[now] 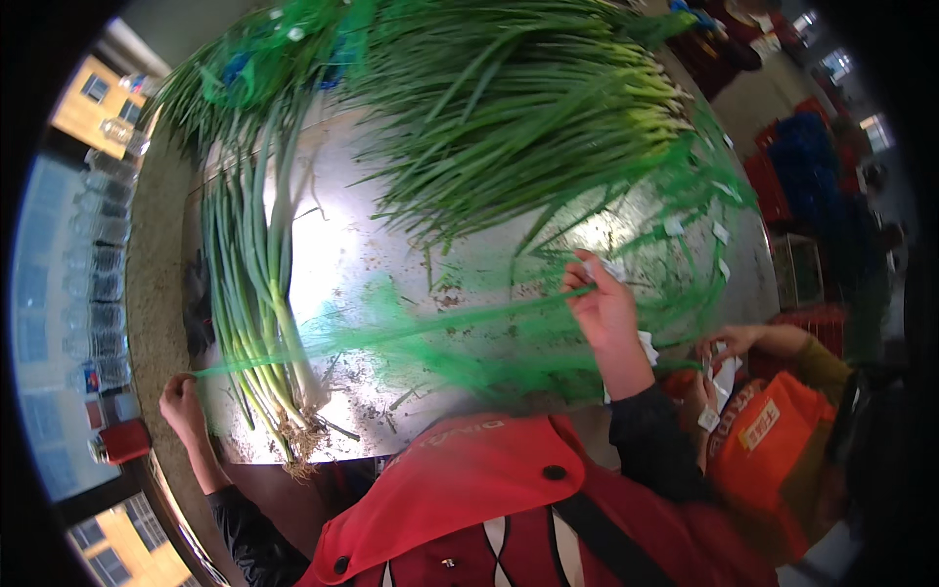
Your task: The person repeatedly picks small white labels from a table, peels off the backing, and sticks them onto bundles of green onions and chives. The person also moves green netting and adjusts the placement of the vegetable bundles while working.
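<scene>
A length of green mesh netting [440,321] stretches across the metal table [341,169] between my two hands. At the far left, my left hand [181,402] pinches one end of it. The other end is gripped by my right hand [603,308], raised over the table, with a white tag [607,270] by its fingers. Under the netting near my left hand lies a small bunch of green onions [249,293], roots towards me. Beyond my hands rests a large pile of green onions [513,125], white ends to the right.
More netting with white tags [693,242] lies loose along the table's right side. Close on my right, a co-worker's hands [722,359] hold white tags. Plastic bottles [99,271] and a red-wrapped jar [121,442] line the window ledge. Soil and leaf scraps dot the tabletop.
</scene>
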Motion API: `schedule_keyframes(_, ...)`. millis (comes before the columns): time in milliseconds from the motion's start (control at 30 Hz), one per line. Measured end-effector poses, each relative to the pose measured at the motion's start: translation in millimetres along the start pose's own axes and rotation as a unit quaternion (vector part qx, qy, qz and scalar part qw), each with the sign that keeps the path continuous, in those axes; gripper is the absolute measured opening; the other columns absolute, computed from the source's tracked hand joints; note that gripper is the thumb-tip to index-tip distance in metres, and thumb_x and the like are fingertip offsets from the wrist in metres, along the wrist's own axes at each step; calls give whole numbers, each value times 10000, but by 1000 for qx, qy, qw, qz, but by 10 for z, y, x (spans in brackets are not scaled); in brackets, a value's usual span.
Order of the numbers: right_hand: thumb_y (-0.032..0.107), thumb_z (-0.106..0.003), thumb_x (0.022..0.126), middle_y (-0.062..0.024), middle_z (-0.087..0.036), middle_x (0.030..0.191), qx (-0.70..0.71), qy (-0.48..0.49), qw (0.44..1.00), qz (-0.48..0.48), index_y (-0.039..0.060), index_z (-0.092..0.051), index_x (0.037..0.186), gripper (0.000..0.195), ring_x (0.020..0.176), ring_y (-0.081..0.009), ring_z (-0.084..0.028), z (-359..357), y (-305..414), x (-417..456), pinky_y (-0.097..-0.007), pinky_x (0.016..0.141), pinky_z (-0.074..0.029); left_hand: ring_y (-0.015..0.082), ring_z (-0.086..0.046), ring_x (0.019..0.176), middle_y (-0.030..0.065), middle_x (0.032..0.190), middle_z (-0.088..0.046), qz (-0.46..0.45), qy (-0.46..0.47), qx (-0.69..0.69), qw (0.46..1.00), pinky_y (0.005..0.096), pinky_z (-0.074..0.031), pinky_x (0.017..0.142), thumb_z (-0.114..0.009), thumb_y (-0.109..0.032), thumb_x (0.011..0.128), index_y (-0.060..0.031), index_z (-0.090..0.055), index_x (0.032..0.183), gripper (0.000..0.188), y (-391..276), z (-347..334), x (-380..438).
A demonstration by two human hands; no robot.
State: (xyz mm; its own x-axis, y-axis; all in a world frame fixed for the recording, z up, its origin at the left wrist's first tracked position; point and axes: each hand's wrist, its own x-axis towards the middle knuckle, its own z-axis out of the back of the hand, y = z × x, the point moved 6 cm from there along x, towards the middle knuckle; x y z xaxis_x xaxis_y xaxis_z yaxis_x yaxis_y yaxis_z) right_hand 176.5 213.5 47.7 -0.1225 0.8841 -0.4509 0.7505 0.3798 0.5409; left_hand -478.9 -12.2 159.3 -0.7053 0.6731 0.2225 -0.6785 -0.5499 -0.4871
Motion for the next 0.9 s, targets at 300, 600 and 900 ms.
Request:
schedule_keyframes(300,328,-483,1019,-196,-629,1169,-117,81,990,19,-39,-514,1243,431,1062,-277,-619,-226,-639,-329,-388,888,-503,324,-613,1044,147,1164,-630,-322,-39,91,942,406,-487,894,-589,-12,838,2,-670,1064,240,-1942,-547,-294)
schedule_keyframes(600,340,-493,1007,-128,-575,1316,-413,74,899,123,65,-535,1330,426,1192,-224,-555,-689,-1193,-887,-327,1030,-409,145,-588,1015,74,1075,-648,-52,574,-291,763,283,-445,907,-593,-81,922,39,-582,1151,259,-3191,-1935,-2225)
schedule_keyframes(900,326,-461,1016,-178,-548,1328,-400,12,897,186,55,-492,1352,433,1242,-290,-520,-324,-1119,-1364,-345,1037,-396,147,-570,1045,65,1126,-602,36,701,-388,597,282,-440,910,-567,-91,944,15,-521,1198,279,-3247,-2126,-2804)
